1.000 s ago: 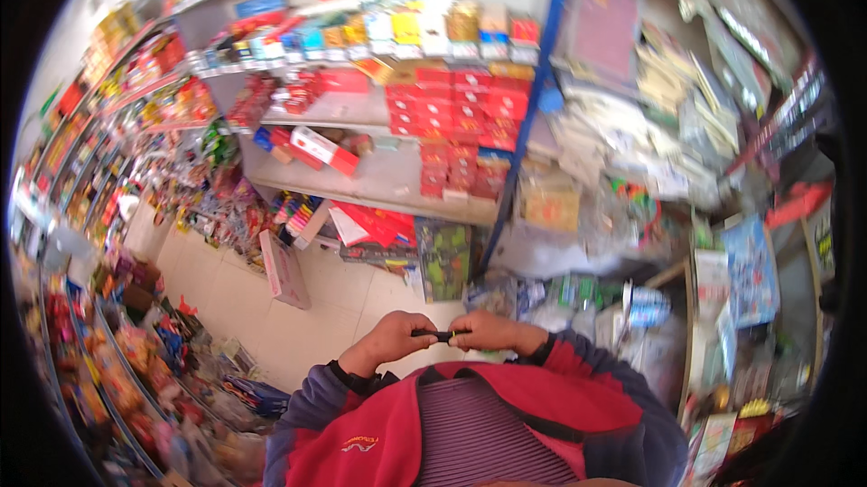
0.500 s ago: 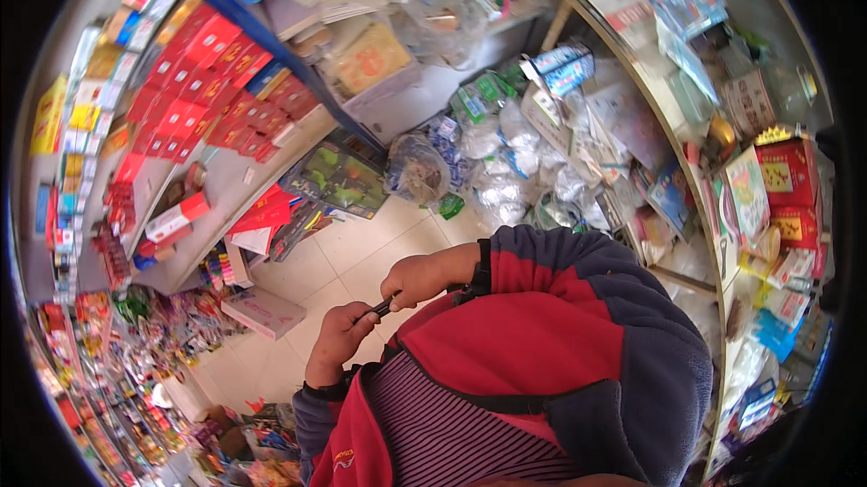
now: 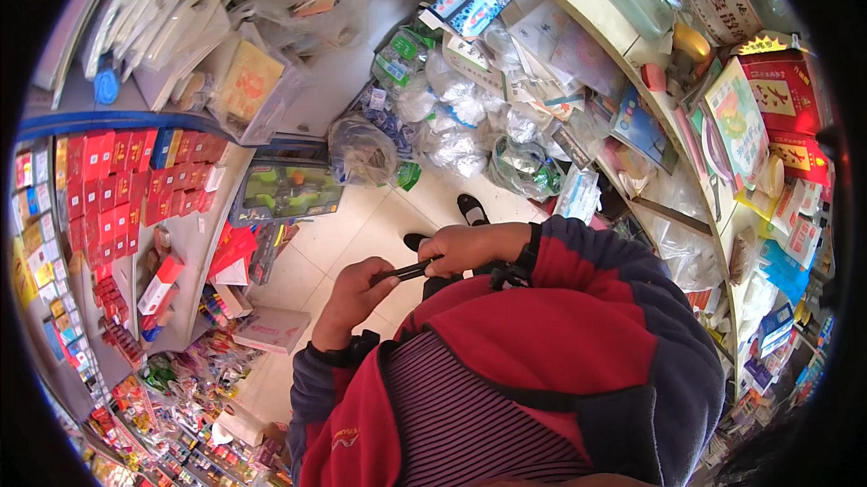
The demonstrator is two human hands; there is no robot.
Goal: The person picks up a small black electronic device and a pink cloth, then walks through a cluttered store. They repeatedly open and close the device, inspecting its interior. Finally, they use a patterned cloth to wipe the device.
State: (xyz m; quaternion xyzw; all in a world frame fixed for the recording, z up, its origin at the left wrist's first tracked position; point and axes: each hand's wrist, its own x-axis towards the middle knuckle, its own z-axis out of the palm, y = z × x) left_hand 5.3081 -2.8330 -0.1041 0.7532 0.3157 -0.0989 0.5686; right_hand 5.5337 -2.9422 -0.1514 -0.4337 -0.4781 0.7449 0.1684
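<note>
A slim black object (image 3: pixel 409 271), seen edge-on, runs between my two hands in front of my body. My left hand (image 3: pixel 355 295) has its thumb and fingers closed round one end. At the other end my right hand (image 3: pixel 459 248) grips it, fingers curled in. Its kind is not clear from this angle. Both hands are above the tiled floor, apart from the shelves. Below my right hand, dark shoes (image 3: pixel 471 210) show on the tiles.
Red boxes (image 3: pixel 108 180) fill the shelf at the left. Clear plastic bags of goods (image 3: pixel 456 139) are heaped ahead. A curved shelf edge (image 3: pixel 664 112) bounds the right side, with red gift boxes (image 3: pixel 784 94) on it. A flat pink box (image 3: pixel 271 329) lies on the floor at left.
The view has turned, bringing more of the right-hand shelf and my shoes into sight. Both hands keep hold of the slim black object, its tilt slightly flatter.
</note>
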